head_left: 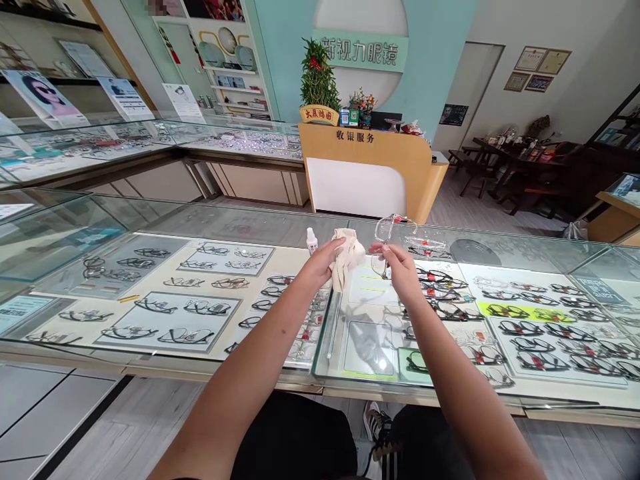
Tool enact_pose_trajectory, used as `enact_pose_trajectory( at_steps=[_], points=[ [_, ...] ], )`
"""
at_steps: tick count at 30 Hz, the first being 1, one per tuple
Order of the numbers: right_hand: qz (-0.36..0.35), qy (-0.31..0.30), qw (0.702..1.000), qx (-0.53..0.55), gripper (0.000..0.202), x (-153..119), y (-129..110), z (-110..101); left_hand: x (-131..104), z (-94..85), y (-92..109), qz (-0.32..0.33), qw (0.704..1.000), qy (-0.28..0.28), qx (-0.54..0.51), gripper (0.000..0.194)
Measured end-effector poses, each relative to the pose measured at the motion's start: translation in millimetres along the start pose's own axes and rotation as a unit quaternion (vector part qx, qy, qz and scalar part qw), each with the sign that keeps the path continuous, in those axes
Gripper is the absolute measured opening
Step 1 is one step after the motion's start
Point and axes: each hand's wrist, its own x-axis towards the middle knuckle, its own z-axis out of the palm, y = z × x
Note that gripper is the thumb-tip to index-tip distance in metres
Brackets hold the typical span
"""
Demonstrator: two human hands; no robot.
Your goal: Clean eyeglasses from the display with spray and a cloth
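My left hand (324,261) is closed on a cream cloth (348,257), which hangs in folds above the glass counter. A clear-framed pair of eyeglasses (384,230) is pinched in my right hand (398,267), tilted upright, with a red mark near its top. The two hands are a short way apart, and the cloth does not touch the glasses. Just left of the cloth stands a small white bottle (311,239), its lower part partly hidden by my left hand.
Below the hands, a glass display counter (327,333) holds many eyeglasses in rows. A black-framed pair sits on a green card (415,363). Beyond it stands a wooden cashier desk (425,173) with a plant (319,83). More display cases (165,157) run along the left.
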Motion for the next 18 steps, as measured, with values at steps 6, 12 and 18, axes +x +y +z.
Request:
enact_pose_trajectory(
  at_steps=[6,12,18],
  points=[
    [0.01,-0.04,0.999,-0.009,0.042,-2.2,1.7,3.4,-4.5,-0.1,-2.0,0.035,0.998,0.05,0.006,0.041],
    [0.024,-0.063,0.998,-0.02,0.042,-5.9,-1.1,6.1,-6.2,0.7,1.7,0.053,0.996,0.071,0.006,0.033],
    [0.026,-0.084,0.996,-0.017,0.042,-7.7,-3.8,9.6,-10.3,5.1,3.1,0.019,0.999,0.03,-0.037,0.029]
  ],
)
